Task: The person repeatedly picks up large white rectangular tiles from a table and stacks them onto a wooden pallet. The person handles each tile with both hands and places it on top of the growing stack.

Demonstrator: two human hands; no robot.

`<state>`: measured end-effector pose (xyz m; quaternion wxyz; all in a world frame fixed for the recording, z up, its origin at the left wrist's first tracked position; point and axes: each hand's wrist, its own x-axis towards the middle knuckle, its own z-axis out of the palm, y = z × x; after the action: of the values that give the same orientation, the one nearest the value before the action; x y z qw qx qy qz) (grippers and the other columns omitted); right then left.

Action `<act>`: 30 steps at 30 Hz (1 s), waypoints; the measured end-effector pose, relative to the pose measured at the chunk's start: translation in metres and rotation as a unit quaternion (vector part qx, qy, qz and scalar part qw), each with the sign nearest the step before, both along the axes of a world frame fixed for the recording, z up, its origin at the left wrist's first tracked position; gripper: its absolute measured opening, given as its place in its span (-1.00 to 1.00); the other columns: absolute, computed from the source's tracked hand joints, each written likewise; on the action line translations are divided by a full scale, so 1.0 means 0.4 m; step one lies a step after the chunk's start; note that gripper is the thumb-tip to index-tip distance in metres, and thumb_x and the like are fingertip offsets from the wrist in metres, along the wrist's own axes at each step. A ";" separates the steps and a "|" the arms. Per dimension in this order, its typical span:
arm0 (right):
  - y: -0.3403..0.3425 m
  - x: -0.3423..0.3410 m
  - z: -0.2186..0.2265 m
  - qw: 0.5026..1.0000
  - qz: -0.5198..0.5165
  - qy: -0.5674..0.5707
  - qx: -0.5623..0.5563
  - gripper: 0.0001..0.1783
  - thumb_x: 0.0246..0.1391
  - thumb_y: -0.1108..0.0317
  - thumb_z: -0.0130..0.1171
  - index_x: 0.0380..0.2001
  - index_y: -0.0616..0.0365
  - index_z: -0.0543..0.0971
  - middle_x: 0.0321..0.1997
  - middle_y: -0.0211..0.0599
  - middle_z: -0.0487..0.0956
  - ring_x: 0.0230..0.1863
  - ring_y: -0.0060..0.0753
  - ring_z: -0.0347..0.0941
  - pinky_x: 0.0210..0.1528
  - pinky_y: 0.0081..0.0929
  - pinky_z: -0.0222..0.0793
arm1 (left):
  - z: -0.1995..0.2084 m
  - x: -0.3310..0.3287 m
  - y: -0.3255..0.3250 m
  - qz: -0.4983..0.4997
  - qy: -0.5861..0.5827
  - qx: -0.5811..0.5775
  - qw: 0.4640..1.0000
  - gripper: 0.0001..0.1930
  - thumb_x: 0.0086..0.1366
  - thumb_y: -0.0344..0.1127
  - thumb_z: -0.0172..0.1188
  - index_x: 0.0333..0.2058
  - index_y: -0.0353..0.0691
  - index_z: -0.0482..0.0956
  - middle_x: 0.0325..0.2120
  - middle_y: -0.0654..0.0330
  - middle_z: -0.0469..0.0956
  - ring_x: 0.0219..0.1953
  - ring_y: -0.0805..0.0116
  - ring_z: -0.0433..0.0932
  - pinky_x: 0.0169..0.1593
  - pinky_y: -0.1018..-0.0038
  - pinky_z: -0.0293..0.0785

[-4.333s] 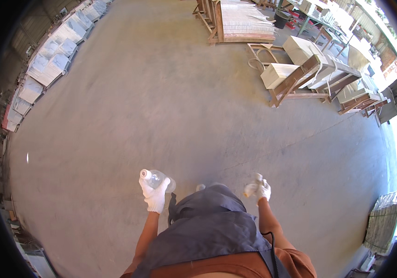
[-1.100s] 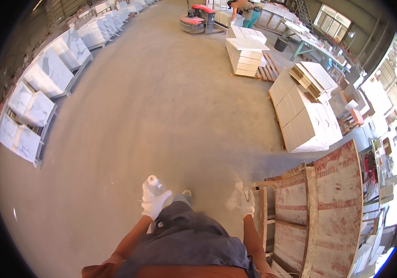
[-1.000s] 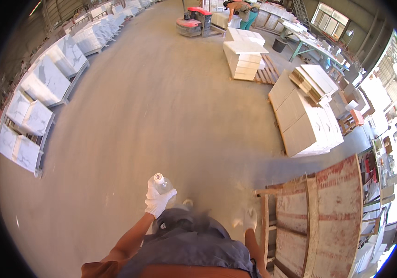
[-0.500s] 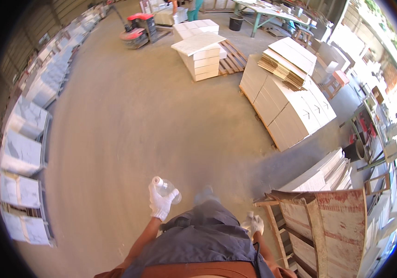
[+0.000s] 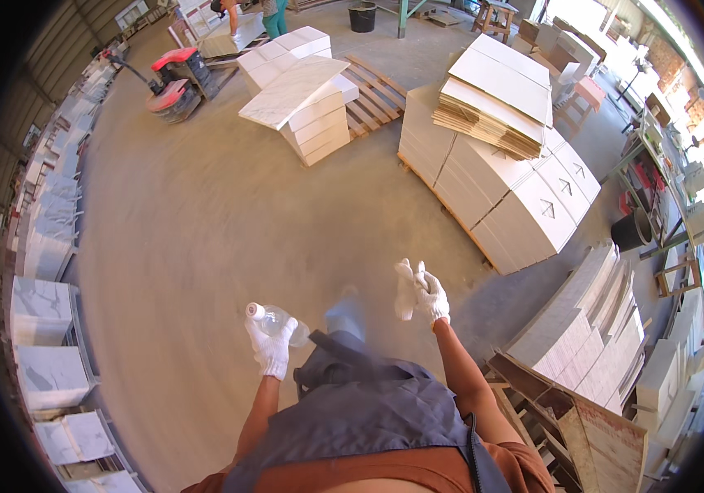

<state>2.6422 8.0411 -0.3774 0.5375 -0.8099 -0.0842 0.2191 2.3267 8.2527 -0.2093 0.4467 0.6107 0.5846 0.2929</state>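
The carton stack [image 5: 520, 201] stands ahead and right of your right hand [image 5: 431, 300]; veer that way and you could clip its near corner. Pale slabs [image 5: 586, 329] lie right of that hand, where a wide swing might scrape them. Your left hand [image 5: 270, 349] is wrapped around a clear bottle [image 5: 274, 316], tilted well over; a slackened grip could let its smooth side slip. Your right fingers look curled around a white glove-like cloth [image 5: 404, 296], which could drop if they loosen. On writing: the cartons bear dark arrow-like marks; you can read no brand or label on the bottle.
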 end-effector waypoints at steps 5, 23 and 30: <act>0.055 0.147 -0.088 0.986 -0.127 0.051 0.097 -0.47 0.33 -0.03 0.20 0.14 0.14 0.58 -0.14 -0.44 0.65 -0.14 -0.62 0.48 0.02 -0.60 0.39 | -0.018 0.288 0.352 -0.025 0.043 0.048 0.998 -0.10 -0.02 -0.25 0.61 0.27 -0.12 0.26 0.12 0.13 0.46 0.14 0.20 0.49 0.22 0.19 0.46; 0.742 1.155 0.258 0.992 -0.109 0.008 -0.061 -0.60 0.19 0.39 0.14 0.11 0.06 0.59 0.00 -0.10 0.69 0.08 -0.26 0.59 0.17 -0.43 0.41 | 0.079 1.384 1.019 -0.076 -0.094 0.045 0.992 0.01 0.04 -0.47 0.55 0.40 -0.16 0.09 0.24 0.14 0.29 0.28 0.19 0.31 0.37 0.20 0.30; 1.236 1.649 0.428 0.990 -0.031 0.075 0.119 -0.61 0.29 0.12 0.21 0.11 0.02 0.59 -0.02 -0.17 0.68 -0.03 -0.38 0.57 0.06 -0.44 0.45 | 0.053 1.675 1.292 -0.038 -0.153 0.028 0.987 -0.03 0.03 -0.46 0.55 0.37 -0.19 0.16 0.22 0.12 0.33 0.28 0.16 0.32 0.39 0.19 0.27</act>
<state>3.3019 8.5356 -0.2063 0.6417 -0.7234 -0.0438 0.2509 2.9968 8.7695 -0.1882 0.5239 0.5928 0.4775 0.3822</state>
